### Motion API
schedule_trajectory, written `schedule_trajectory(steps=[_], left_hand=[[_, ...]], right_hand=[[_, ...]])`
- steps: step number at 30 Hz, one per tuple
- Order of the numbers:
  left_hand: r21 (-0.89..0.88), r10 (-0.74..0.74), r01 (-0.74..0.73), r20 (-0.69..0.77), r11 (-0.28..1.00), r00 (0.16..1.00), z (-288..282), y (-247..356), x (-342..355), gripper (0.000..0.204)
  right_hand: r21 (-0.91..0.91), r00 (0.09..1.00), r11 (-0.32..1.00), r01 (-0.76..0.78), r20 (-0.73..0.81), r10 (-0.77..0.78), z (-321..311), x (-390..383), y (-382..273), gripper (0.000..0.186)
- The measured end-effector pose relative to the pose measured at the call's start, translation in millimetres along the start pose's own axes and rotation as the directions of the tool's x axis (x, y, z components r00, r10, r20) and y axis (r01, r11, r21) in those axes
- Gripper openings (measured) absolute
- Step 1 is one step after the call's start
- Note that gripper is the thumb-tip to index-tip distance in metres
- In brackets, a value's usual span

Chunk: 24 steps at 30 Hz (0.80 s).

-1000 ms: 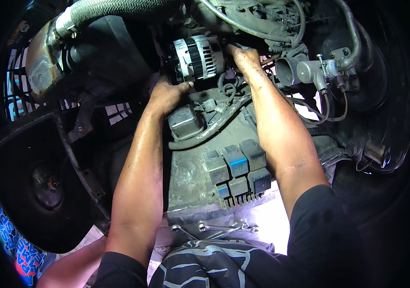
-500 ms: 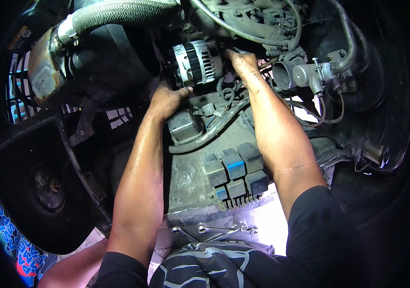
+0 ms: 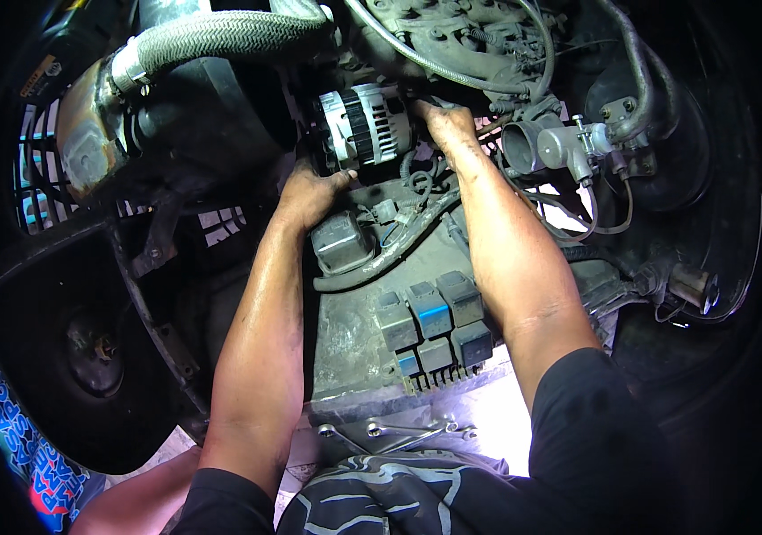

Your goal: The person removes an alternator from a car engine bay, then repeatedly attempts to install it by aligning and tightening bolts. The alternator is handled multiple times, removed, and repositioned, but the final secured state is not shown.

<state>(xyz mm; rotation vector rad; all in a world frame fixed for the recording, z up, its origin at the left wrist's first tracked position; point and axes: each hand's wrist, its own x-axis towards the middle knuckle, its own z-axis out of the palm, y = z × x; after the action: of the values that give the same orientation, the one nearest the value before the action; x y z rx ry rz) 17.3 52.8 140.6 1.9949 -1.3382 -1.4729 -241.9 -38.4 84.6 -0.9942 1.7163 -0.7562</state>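
Note:
A silver-and-black alternator (image 3: 368,127) sits in the engine bay between my two hands. My left hand (image 3: 311,194) is at its left end, with the thumb along its lower edge and the other fingers out of sight in the dark behind it. At the right end, my right hand (image 3: 448,127) reaches in with curled fingers, their tips hidden. Both hands appear to grip the alternator. Just below it lie a thin wiring loop (image 3: 420,183) and a square dark box (image 3: 342,242) on the body panel.
A braided hose (image 3: 229,37) arches at upper left. Right of my right hand is a metal throttle body (image 3: 564,148) with cables. Several relays (image 3: 434,312) stand between my forearms. Spanners (image 3: 399,432) lie near my body, and another person's bare limb (image 3: 144,495) shows at lower left.
The view has shifted slightly. The alternator and both hands have come a touch nearer, with the grip looking the same.

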Motion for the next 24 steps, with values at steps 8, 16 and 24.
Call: schedule_trajectory(steps=[8,16,24], left_hand=[[0.006,-0.008,0.009,-0.006,1.0,1.0,-3,16,-12,0.086],[-0.052,0.102,-0.1,0.039,0.994,0.994,-2,6,-7,0.079],[0.543,-0.066,0.062,-0.013,0.837,0.998,-31,64,-74,0.067]], right_hand=[[0.045,0.987,0.986,0.158,-0.014,-0.158,2,-1,-2,0.049],[-0.166,0.972,0.958,0.232,-0.008,-0.236,3,4,10,0.036],[0.039,0.989,0.991,0.127,-0.079,-0.124,5,12,17,0.047]])
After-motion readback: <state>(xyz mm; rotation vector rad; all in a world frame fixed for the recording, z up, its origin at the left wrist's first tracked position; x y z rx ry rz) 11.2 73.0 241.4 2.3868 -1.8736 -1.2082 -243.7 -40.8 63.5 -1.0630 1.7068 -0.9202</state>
